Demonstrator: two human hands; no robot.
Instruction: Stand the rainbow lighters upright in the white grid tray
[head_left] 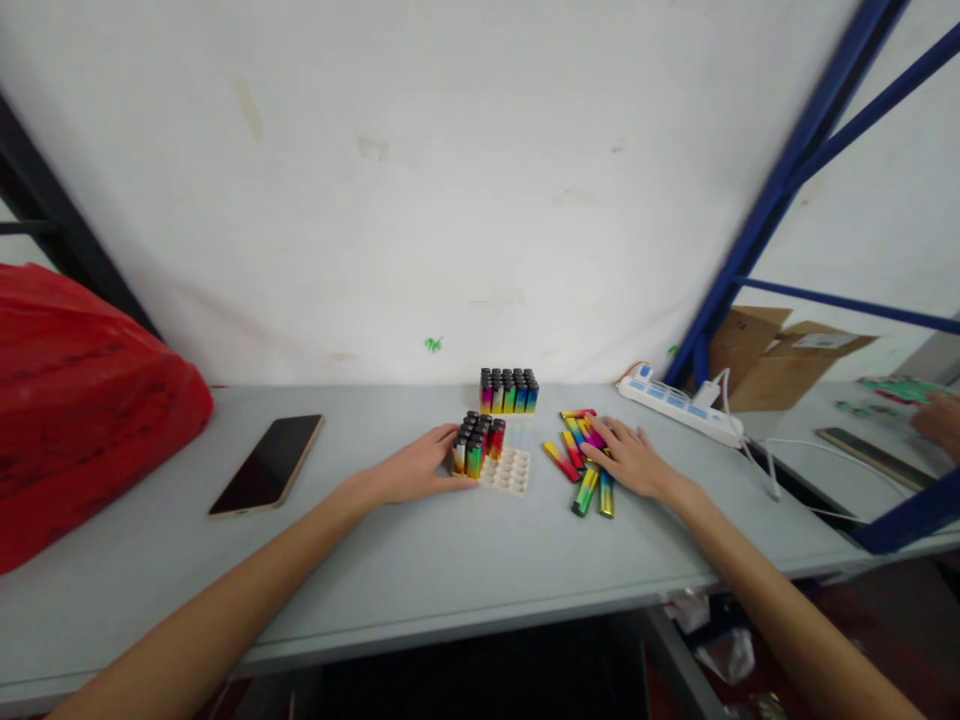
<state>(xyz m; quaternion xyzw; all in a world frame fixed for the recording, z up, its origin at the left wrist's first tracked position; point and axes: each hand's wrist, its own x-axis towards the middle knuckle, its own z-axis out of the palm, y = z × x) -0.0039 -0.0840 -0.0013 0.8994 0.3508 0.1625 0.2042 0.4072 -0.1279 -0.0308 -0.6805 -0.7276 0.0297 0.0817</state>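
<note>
My left hand (pixel 420 466) grips the left end of a white tray (pixel 511 470) with round pockets, thumb along the near edge. Colourful black-topped lighters (pixel 474 448) stand upright in the tray's left part; the pockets on its right are bare. On the right, my right hand (pixel 628 458) rests over a loose pile of lighters (pixel 576 448), fingers stretched out and apart. Its fingertips touch the pile, and it partly hides some of them. Two lighters (pixel 586 492) lie just in front of that hand.
Behind the tray, near the wall, stands a full block of upright lighters (pixel 509 392). A phone (pixel 268 465) and a red bag (pixel 90 400) are at left. A power strip (pixel 681 408), a blue frame (pixel 757 230), cardboard boxes (pixel 780 360) and another person's hand (pixel 939 422) are at right.
</note>
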